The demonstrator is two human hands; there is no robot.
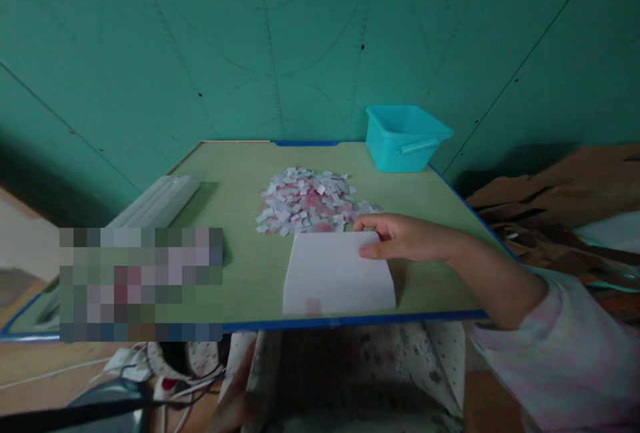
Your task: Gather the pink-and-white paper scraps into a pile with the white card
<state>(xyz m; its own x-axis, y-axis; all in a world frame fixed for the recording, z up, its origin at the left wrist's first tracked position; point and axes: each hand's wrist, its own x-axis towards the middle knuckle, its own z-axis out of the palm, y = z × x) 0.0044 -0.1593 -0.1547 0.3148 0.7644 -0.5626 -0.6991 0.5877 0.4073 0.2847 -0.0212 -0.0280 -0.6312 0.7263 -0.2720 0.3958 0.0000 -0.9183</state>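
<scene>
My right hand [383, 236] grips the upper right edge of a plain white box [335, 273], thumb on the near face and fingers behind it. This box stands near the front edge of the table, with a small pinkish patch low on its face; what it holds, if anything, is hidden. Just behind it lies a loose heap of small white and pink paper pieces [305, 200]. Below the table's front edge, at the bottom of the view, my left hand [235, 410] is a dark blur, and its fingers cannot be made out.
A turquoise plastic bucket [403, 143] with a handle stands at the back right of the light green table [235, 160]. On the left lies a long whitish pack [160, 200] beside a pixelated area. Cables hang below; brown cardboard [565, 180] is stacked right. A green wall rises behind.
</scene>
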